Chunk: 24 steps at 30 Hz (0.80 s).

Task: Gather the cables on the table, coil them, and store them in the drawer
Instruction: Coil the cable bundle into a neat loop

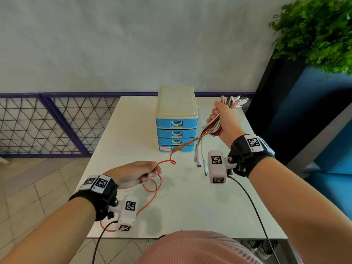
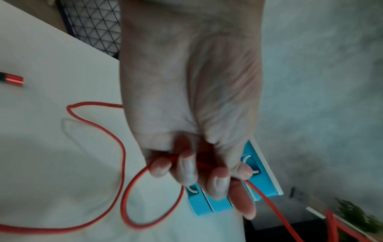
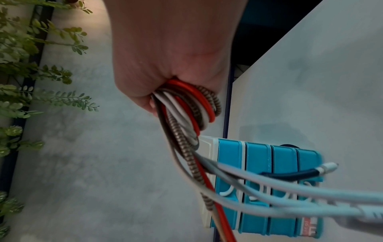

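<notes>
My right hand (image 1: 222, 119) is raised above the table's right side and grips a bundle of cables (image 1: 215, 128) (image 3: 186, 106): white, red and braided ones, with plug ends sticking up and white ends hanging down. A red cable (image 1: 156, 187) (image 2: 122, 160) runs from that bundle across the drawer fronts down to my left hand (image 1: 141, 173) (image 2: 199, 168), whose curled fingers hold it. Its slack loops over the white table (image 1: 190, 206), and its red plug (image 2: 12, 79) lies there. The blue drawer unit (image 1: 176, 121) (image 3: 269, 188) stands mid-table, all drawers closed.
A purple mesh railing (image 1: 47, 122) runs left of the table over a tiled floor. A dark blue planter (image 1: 297, 115) with green foliage (image 1: 320, 29) stands at the right. Black camera leads trail from both wrists over the table's near edge.
</notes>
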### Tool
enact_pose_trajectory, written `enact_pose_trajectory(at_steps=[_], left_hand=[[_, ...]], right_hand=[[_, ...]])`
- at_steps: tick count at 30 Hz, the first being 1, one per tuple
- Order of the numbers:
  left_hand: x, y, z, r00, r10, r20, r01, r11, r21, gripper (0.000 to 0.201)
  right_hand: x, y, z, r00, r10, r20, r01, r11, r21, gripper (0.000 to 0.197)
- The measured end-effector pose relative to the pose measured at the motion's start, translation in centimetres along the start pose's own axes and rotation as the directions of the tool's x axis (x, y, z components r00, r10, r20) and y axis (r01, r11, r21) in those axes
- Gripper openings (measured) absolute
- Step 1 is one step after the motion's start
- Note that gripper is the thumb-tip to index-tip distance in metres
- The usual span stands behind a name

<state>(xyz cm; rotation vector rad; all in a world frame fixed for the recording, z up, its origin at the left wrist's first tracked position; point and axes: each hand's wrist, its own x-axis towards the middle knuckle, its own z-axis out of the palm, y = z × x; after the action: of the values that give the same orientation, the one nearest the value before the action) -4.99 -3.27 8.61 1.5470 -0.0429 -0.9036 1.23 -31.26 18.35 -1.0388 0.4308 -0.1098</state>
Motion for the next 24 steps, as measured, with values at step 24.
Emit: enact_pose_trajectory(at_steps=[24], left_hand=[[3.9, 3.4, -0.2, 0.673, 0.676, -0.299, -0.190, 0.549, 0.814, 0.027]], right_hand=[[-1.2, 0.7, 2.5, 0.979, -0.165, 0.118, 0.180, 0.974, -0.135, 0.026]])
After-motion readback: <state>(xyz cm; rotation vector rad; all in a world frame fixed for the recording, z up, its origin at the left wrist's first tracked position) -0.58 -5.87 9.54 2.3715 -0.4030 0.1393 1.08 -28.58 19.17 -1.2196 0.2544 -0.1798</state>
